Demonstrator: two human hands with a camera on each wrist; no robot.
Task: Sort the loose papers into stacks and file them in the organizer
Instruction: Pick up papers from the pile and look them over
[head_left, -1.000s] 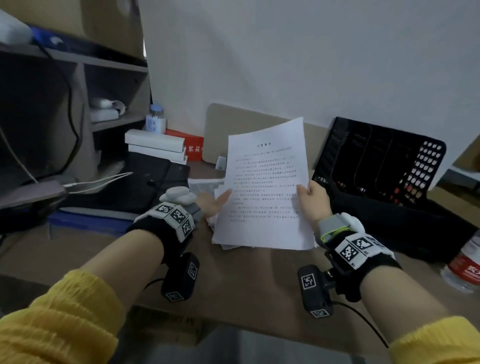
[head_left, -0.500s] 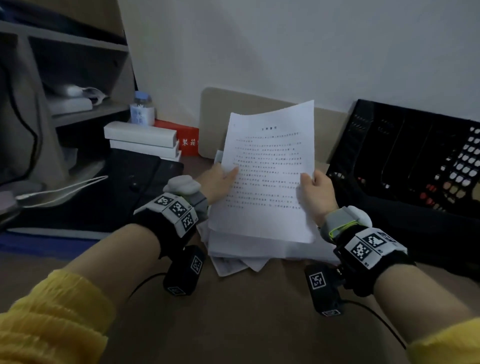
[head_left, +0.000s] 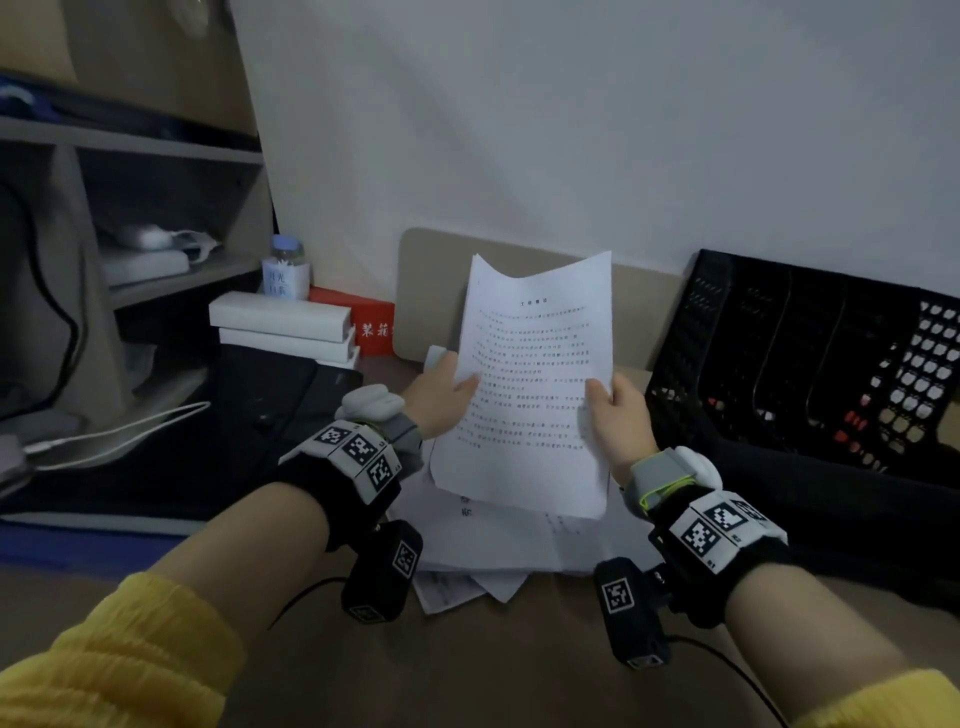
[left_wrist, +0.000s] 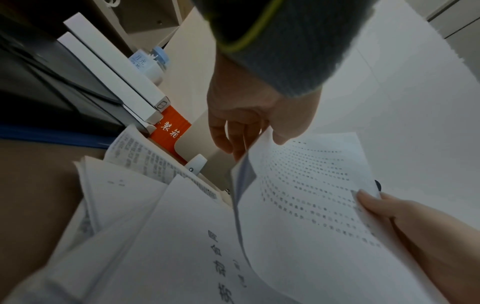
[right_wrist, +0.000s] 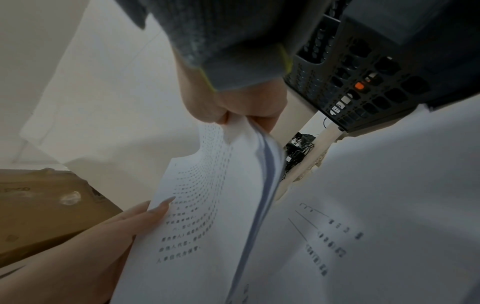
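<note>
— While both hands pinch it, where is the sheet (head_left: 535, 384)?
— Mid-frame, raised over the pile (head_left: 498, 545); left hand (head_left: 441, 395) and right hand (head_left: 615, 415) each grip a side edge.
— Risk?
— Thin paper may buckle or catch on an organizer (head_left: 810, 364) divider, right of frame, if fed in crooked.

I am at a desk in what looks like a small office or study corner. At my ten o'clock an open shelf unit (head_left: 156, 280) holds odds and ends, with two long white boxes (head_left: 280, 325) and a charging cable (head_left: 119, 431) below it. At two o'clock a black mesh file organizer (head_left: 810, 374) leans against the plain white wall (head_left: 571, 130), and printed pages (head_left: 498, 540) lie heaped at twelve.
</note>
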